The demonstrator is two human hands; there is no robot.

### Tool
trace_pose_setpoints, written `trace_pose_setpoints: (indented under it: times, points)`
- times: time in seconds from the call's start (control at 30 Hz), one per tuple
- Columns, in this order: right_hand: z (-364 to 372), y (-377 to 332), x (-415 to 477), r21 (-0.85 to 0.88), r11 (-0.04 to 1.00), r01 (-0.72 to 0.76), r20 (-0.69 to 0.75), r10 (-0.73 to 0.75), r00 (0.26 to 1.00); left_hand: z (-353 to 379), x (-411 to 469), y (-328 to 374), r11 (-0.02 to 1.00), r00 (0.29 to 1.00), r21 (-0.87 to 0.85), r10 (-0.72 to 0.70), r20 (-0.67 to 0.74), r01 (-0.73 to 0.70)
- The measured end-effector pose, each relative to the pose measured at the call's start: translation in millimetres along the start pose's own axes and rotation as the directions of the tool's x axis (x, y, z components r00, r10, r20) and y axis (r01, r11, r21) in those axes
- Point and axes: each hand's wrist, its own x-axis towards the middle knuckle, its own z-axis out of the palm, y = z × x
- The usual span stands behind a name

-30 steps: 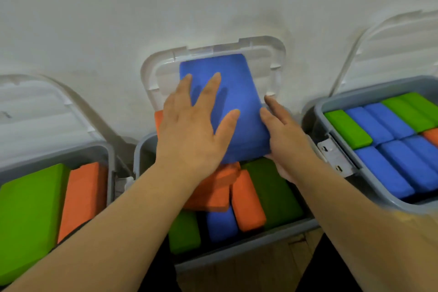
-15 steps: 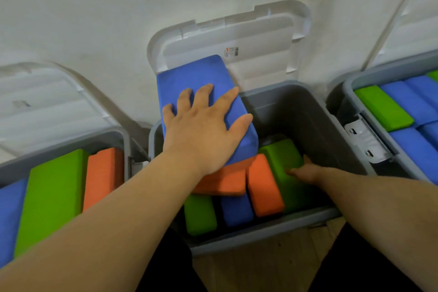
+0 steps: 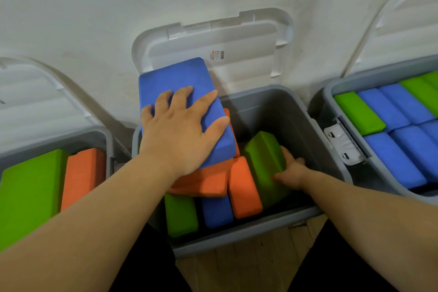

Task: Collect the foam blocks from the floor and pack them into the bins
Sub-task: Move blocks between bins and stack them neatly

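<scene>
The middle grey bin (image 3: 284, 111) stands open against the wall, its white lid (image 3: 213, 40) leaning back. A large blue foam block (image 3: 175, 76) lies tilted on top of orange blocks (image 3: 203, 180) at the bin's left side; my left hand (image 3: 180, 130) presses flat on it with fingers spread. My right hand (image 3: 288, 168) is down inside the bin, gripping a green foam block (image 3: 263, 156) that stands tilted on its edge. An orange block (image 3: 244, 187), a blue block (image 3: 216, 211) and a green block (image 3: 181, 216) lie along the bin's front.
The left bin (image 3: 104, 140) holds a green and an orange block. The right bin (image 3: 331, 92) is packed with blue and green blocks, with a white latch (image 3: 343, 144) on its side. Wooden floor (image 3: 248, 265) shows below the middle bin.
My right hand has closed round the green block and tipped it up on its edge. My left hand stays pressed on the blue block. The camera view has shifted slightly.
</scene>
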Motion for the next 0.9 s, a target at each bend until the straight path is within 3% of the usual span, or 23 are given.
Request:
trace_pose_setpoints:
  times: [0.13, 0.27, 0.33, 0.37, 0.4, 0.47, 0.53, 0.57, 0.77, 0.83, 0.9]
  points:
    - [5.6, 2.7, -0.1, 0.0, 0.999, 0.034, 0.011, -0.034, 0.999, -0.6, -1.9, -3.0, 1.0, 1.0, -0.009, 0.008, -0.002, -0.008]
    - [5.4, -0.9, -14.9, -0.139, 0.99, -0.009, 0.113, 0.025, 0.993, 0.7, -4.0, -4.2, 1.0, 1.0, -0.022, 0.02, -0.016, -0.02]
    - [-1.5, -13.6, -25.1, -0.135, 0.99, 0.047, 0.019, -0.044, 0.999, 1.4, -4.5, -4.8, 0.999, 1.0, -0.024, 0.022, -0.022, -0.022]
    - [-6.9, -21.9, -31.1, -0.118, 0.988, 0.099, -0.104, -0.111, 0.988, 1.7, -4.7, -5.5, 0.999, 1.0, -0.025, 0.022, -0.022, -0.023]
    - [-13.0, -30.6, -37.5, -0.099, 0.982, 0.158, -0.26, -0.179, 0.949, 1.8, -4.9, -6.2, 0.999, 0.999, -0.026, 0.023, -0.024, -0.023]
    - [-25.8, -47.2, -52.9, -0.043, 0.951, 0.307, -0.557, -0.278, 0.783, 1.9, -5.6, -7.1, 0.999, 0.999, -0.032, 0.022, -0.034, -0.023]
    - [-31.5, -57.3, -66.3, -0.034, 0.893, 0.449, -0.695, -0.344, 0.631, 2.0, -5.9, -5.9, 0.999, 0.999, -0.033, 0.023, -0.032, -0.024]
    - [-30.5, -59.1, -68.2, -0.056, 0.877, 0.477, -0.715, -0.369, 0.594, 1.9, -5.6, -5.0, 0.999, 0.999, -0.034, 0.025, -0.029, -0.026]
    - [-35.2, -61.8, -57.2, -0.169, 0.891, 0.421, -0.655, -0.42, 0.628, 1.6, -6.0, -3.0, 0.999, 0.999, -0.031, 0.026, -0.034, -0.027]
    - [-42.7, -59.3, -60.7, -0.319, 0.885, 0.34, -0.63, -0.466, 0.622, 2.3, -5.1, -3.0, 0.999, 0.999, -0.032, 0.027, -0.039, -0.029]
    - [-32.1, -55.7, -62.3, -0.437, 0.871, 0.224, -0.575, -0.462, 0.675, 2.6, -4.0, -2.4, 0.999, 0.999, -0.031, 0.026, -0.046, -0.028]
